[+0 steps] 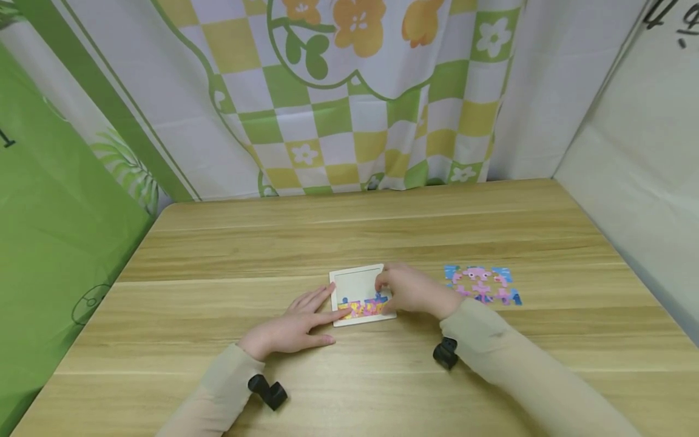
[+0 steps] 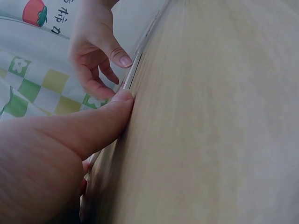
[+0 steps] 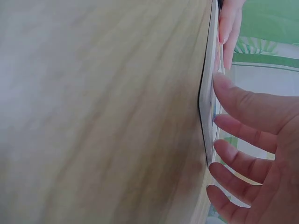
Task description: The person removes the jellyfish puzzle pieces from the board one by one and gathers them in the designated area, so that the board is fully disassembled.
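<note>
A white puzzle tray (image 1: 357, 285) lies on the table, its near part filled by a band of yellow, pink and blue jigsaw pieces (image 1: 363, 308). My left hand (image 1: 295, 325) rests at the tray's left side with fingers extended; the index finger reaches over the pieces near the left corner. In the left wrist view, its thumb (image 2: 122, 96) lies along the tray's edge. My right hand (image 1: 412, 291) bends over the tray's right side, fingertips at a blue piece (image 1: 378, 298). Thumb and fingers stand apart in the right wrist view, the thumb (image 3: 233, 93) at the tray's edge.
Right of the tray lies a group of pink and blue jigsaw pieces (image 1: 480, 285), close beyond the right forearm. The wooden table (image 1: 218, 243) ends at a checked curtain (image 1: 349, 133) behind. Black wrist cameras (image 1: 267, 391) hang at both sleeves.
</note>
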{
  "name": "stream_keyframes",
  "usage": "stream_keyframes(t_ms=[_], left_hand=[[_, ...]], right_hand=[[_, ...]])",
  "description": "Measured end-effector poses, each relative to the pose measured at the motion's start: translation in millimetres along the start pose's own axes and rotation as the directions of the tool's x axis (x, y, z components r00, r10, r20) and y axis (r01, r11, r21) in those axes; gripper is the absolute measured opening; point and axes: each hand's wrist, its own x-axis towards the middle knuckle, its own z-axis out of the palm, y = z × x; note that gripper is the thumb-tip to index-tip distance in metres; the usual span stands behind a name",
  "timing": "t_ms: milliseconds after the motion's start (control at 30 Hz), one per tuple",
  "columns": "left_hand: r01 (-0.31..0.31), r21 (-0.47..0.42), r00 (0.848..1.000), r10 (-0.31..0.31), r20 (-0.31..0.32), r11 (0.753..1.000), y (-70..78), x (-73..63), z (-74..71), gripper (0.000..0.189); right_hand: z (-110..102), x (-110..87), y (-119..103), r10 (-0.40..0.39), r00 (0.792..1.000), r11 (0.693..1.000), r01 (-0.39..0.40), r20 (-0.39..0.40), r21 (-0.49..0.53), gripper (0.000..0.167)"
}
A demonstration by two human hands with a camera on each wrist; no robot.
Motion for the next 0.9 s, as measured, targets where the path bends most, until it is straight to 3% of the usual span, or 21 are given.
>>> stream_keyframes(t_ms=[467,900], left_hand=[[-0.001,0.017,1.0,0.001,-0.01,1.0,7.6,2.0,-4.8,0.054],[-0.025,0.081,1.0,0.024,0.009,0.996,29.7,26.6,-6.7,0.061]], right_hand=[[3,5.8,-4,0.034,0.999,0.997,-0.034,0.003,-0.066,0.024],[2,7.2,-7,0.07,0.997,0.995,-0.068,0.024,-0.072,0.025]])
